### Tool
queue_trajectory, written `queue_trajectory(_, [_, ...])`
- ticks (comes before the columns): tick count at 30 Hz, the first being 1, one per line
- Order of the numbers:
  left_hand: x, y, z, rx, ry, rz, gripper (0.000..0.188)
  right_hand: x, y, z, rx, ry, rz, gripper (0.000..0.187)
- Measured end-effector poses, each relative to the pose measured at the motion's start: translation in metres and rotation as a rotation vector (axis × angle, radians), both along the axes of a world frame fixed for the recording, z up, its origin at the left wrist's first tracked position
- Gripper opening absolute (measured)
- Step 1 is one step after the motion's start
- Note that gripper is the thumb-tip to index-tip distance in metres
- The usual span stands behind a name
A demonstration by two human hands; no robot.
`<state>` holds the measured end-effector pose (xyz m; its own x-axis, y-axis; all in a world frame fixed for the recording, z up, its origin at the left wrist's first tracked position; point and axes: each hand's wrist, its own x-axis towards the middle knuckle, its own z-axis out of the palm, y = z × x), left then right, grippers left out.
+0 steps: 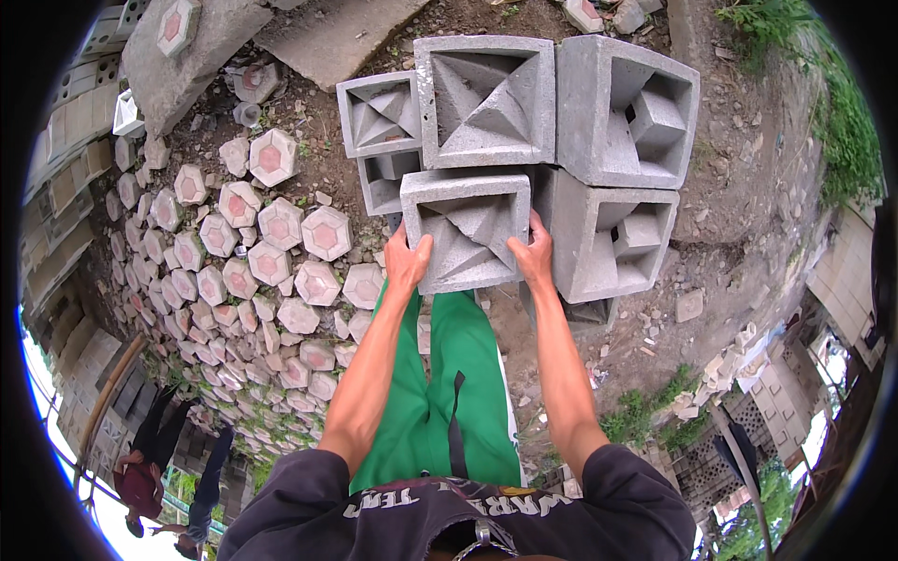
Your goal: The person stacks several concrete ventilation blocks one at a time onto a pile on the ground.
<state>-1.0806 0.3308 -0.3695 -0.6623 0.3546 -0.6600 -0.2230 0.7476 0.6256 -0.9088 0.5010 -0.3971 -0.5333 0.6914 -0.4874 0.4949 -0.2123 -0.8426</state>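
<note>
A square grey concrete vent block (472, 229) with a sculpted, angled inner face is gripped between my two hands, in front of my green trousers. My left hand (407, 259) clasps its left side, thumb on the front rim. On the opposite side, my right hand (533, 251) holds the right edge the same way. Just beyond it stands a larger vent block (485, 159) of similar pattern. Two more blocks, an upper one (694, 112) and a lower one (566, 234), stand to the right. A smaller block (341, 112) is at the left of the group.
Hexagonal pavers (281, 224) with reddish centres cover the ground on the left. Broken concrete slabs (332, 37) lie at the far side. Dirt with rubble (739, 215) stretches to the right, beside green plants (847, 140). Two people (145, 477) stand at the lower left.
</note>
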Motion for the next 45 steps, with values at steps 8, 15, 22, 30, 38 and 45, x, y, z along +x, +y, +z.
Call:
queue_trajectory(8, [0.007,-0.002,-0.009,0.005,0.087,0.028,0.050,-0.004,-0.024,0.028,-0.071,-0.267,-0.076,0.062])
queue_trajectory(15, [0.004,-0.017,-0.025,0.373,-0.287,0.233,0.062,0.029,-0.093,0.047,-0.004,-0.488,-0.243,0.080])
queue_trajectory(22, [-0.010,-0.003,-0.052,0.488,-0.739,0.495,0.072,0.026,-0.121,0.016,-0.784,0.149,-0.711,0.082])
queue_trajectory(30, [-0.008,0.012,-0.058,0.611,-0.810,0.558,0.070,0.015,-0.119,-0.004,-0.951,0.307,-0.856,0.059])
queue_trajectory(38, [-0.010,0.011,-0.067,0.746,-0.803,0.569,0.067,0.007,-0.117,0.006,-0.901,0.368,-0.868,0.057])
queue_trajectory(45, [-0.012,0.053,-0.050,0.675,-0.771,0.524,0.074,0.009,-0.085,0.003,-0.900,0.377,-0.844,0.055])
